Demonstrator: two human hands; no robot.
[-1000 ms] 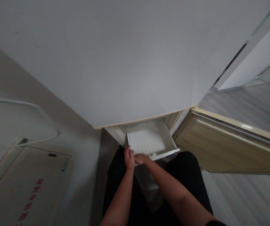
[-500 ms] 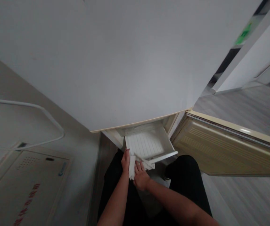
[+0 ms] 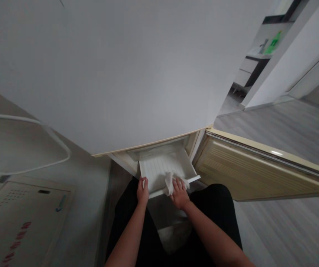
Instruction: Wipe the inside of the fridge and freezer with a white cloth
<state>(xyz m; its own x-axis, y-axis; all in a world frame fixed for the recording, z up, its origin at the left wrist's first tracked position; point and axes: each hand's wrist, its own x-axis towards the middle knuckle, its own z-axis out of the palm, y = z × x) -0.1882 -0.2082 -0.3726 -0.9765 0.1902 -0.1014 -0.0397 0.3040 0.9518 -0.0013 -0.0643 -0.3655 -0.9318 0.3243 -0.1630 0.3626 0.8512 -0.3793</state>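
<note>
A white drawer (image 3: 159, 167) with a ribbed bottom is pulled partway out of the low compartment of a tall white fridge (image 3: 148, 74). My left hand (image 3: 142, 191) grips the drawer's front left corner, fingers over its edge. A crumpled white cloth (image 3: 169, 182) lies over the drawer's front edge, partly inside it. On that cloth is my right hand (image 3: 180, 193), its fingers pressing it against the front edge. Part of the cloth is hidden under the hand.
The fridge door (image 3: 259, 163) stands wide on the right, above the wooden floor (image 3: 293, 122). At the left are a wall panel (image 3: 33, 211) with red lettering and a white cable (image 3: 59, 139). A green bottle (image 3: 273, 43) stands on a far counter.
My right hand has moved the cloth rightward along the drawer's front edge, away from the left corner. My left hand stays at that corner. The view has shifted a little to the right.
</note>
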